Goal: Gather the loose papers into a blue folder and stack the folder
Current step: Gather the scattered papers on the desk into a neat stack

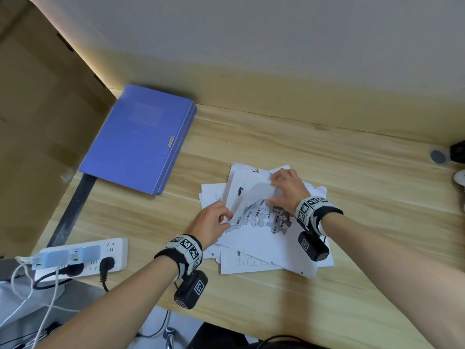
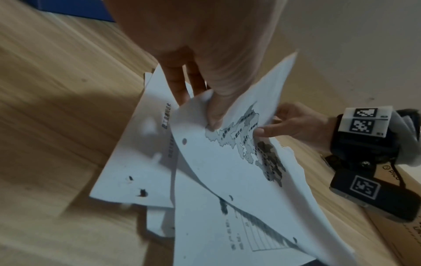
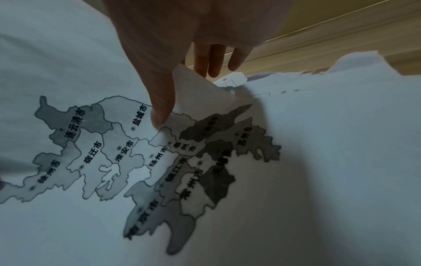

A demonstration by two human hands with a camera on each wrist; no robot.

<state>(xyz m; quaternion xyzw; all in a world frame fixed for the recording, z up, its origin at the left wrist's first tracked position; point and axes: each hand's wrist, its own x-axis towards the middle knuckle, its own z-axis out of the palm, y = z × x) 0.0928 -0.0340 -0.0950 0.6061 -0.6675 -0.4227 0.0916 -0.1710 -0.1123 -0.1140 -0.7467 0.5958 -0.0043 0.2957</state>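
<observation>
1. Wood desk ran back to a raised ledge along the wall, with a cardboard panel standing at its left side; bare wood lay open between the blue folder and the papers, and to the right of the papers.
2. Near the front left edge a white power strip with plugs and cables sat close beside the left forearm.
3. The blue folder lay shut and flat at the far left corner, one end overhanging the desk edge, well apart from both hands.
4. The loose papers lay in an untidy fan at the desk's middle, corners jutting at several angles and some edges torn.
5. The top sheet, printed with a grey map, was bent upward off the heap.
6. The left hand pinched the near left edge of that map sheet, thumb on the printed face and fingers curled beneath.
7. The right hand held the sheet's far part, thumb pressed on the map and fingers behind the raised edge.
</observation>
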